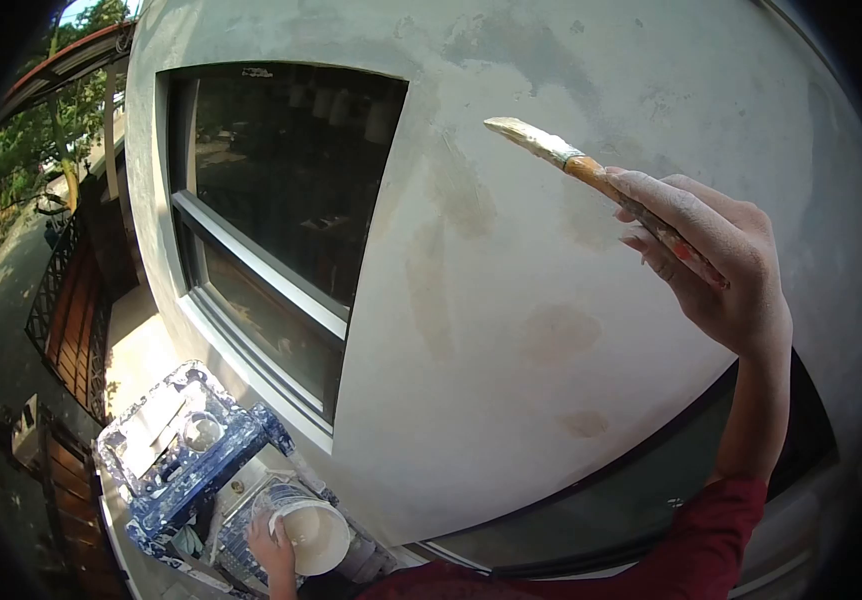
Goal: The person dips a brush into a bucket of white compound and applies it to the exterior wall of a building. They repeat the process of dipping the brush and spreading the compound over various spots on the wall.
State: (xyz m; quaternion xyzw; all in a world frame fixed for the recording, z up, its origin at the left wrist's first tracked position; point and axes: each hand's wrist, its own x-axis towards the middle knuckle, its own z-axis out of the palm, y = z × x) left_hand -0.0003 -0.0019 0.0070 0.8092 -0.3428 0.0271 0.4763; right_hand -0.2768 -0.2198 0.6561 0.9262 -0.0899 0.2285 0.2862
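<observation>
My right hand (713,255) is closed round the wooden handle of a paintbrush (591,172), raised in front of the wall. White paint coats the bristles, which point up and left and appear apart from the wall. Low in the view, my left hand (271,552) grips the rim of a white paint bucket (316,535) with pale paint inside. The wall (491,330) is whitish lower down, with several beige patches, and greyer toward the top.
A paint-splattered blue stand (201,475) is beside the bucket, with a flat board and small container on top. A framed window (291,180) is set in the wall at left. Further left are a metal gate (76,320) and trees (26,180).
</observation>
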